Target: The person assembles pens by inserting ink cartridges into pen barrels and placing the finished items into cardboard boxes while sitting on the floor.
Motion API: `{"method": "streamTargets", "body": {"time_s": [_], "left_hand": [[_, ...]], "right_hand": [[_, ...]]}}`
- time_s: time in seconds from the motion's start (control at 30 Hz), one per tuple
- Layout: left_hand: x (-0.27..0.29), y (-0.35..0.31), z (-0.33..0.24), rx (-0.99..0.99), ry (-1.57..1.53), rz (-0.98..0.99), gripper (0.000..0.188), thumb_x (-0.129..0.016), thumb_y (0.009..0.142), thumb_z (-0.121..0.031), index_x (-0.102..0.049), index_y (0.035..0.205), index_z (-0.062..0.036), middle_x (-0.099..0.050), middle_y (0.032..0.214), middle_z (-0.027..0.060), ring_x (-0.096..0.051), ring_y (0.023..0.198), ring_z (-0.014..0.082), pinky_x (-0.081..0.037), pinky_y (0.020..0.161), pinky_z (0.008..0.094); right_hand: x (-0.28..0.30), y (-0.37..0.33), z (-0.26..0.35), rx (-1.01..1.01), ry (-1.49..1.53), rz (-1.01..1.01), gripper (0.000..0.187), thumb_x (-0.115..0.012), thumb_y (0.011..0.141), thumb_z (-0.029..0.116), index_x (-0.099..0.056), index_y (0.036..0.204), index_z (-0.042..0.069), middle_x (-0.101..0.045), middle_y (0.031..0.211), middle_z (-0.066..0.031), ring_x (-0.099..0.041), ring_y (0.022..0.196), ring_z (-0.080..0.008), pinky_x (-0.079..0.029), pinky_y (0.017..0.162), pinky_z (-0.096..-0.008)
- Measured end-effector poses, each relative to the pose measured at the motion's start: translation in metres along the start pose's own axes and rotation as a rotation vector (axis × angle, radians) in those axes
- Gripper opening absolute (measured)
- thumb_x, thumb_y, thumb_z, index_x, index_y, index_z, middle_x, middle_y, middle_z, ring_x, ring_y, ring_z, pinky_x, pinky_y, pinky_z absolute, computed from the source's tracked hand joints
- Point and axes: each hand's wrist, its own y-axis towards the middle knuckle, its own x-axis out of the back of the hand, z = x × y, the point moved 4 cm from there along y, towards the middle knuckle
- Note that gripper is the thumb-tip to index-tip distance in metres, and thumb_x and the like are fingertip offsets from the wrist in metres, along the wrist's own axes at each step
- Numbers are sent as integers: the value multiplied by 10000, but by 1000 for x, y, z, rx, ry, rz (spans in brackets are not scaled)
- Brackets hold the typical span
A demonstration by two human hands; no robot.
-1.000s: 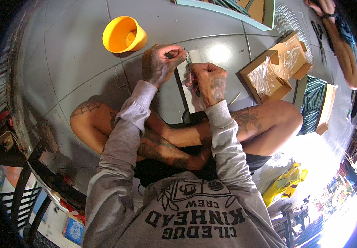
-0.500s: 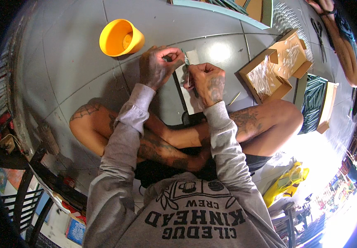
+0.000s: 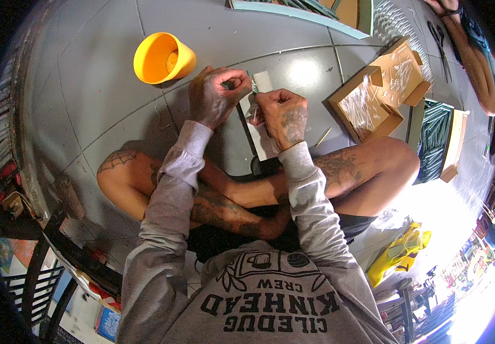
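Note:
My left hand (image 3: 213,98) is closed in a pinch round a thin dark green stick, of which only short bits show between the fingers and at the fingertips. Close beside it, my right hand (image 3: 284,117) is also closed, its thumb and fingertips pressed together at the end of that stick. What the right fingers grip is too small to make out. Both hands are held over a narrow white strip with a dark edge (image 3: 266,146), which lies in front of my crossed legs.
A yellow cup (image 3: 151,60) stands at the far left. To the right lies an open cardboard box (image 3: 382,119) with thin clear pieces. Green sticks (image 3: 431,135) fill another box; a third box (image 3: 339,26) is at the back. Scissors (image 3: 439,43) lie near another person's arm (image 3: 477,69).
My right hand has shifted slightly left, nearer my left hand. The view has moved a little; the left hand keeps its pinch.

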Motion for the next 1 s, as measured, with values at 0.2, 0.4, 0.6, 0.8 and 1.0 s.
{"method": "streamTargets", "body": {"time_s": [0.2, 0.4, 0.6, 0.8, 1.0], "left_hand": [[-2, 0, 7, -18, -56, -65, 249, -789, 846, -252, -740, 993, -56, -681, 842, -2, -606, 781, 119, -484, 774, 273], [-1, 1, -1, -96, -24, -102, 211, -787, 823, -269, -741, 899, -78, -674, 760, 4, -588, 691, 153, -461, 752, 298], [-4, -1, 19, -12, -23, 23, 265, -778, 888, -229, -742, 1071, -41, -689, 925, -11, -621, 878, 94, -508, 840, 269], [-1, 0, -2, -46, 49, -29, 251, -772, 862, -269, -734, 1004, -65, -679, 854, -18, -591, 801, 123, -482, 786, 288], [-7, 1, 11, -83, -69, -75, 225, -771, 827, -311, -733, 898, -101, -662, 762, -14, -556, 708, 155, -449, 730, 298]], "right_hand": [[0, -2, 3, 7, -1, -11, 218, -764, 752, 98, -684, 717, -101, -677, 606, -177, -672, 463, -205, -563, 426, -324], [0, -4, 10, 33, -83, -36, 218, -762, 753, 106, -680, 700, -89, -671, 591, -165, -668, 456, -199, -564, 431, -320], [-1, -5, 9, 45, -64, -16, 207, -758, 749, 105, -678, 694, -77, -670, 589, -156, -666, 455, -193, -560, 441, -321], [0, -1, 3, -1, 11, -13, 214, -750, 753, 111, -678, 704, -84, -669, 592, -155, -671, 465, -196, -559, 435, -325], [0, -6, 13, 59, -89, -13, 226, -753, 755, 118, -673, 698, -86, -663, 585, -148, -667, 461, -192, -559, 434, -327]]}}
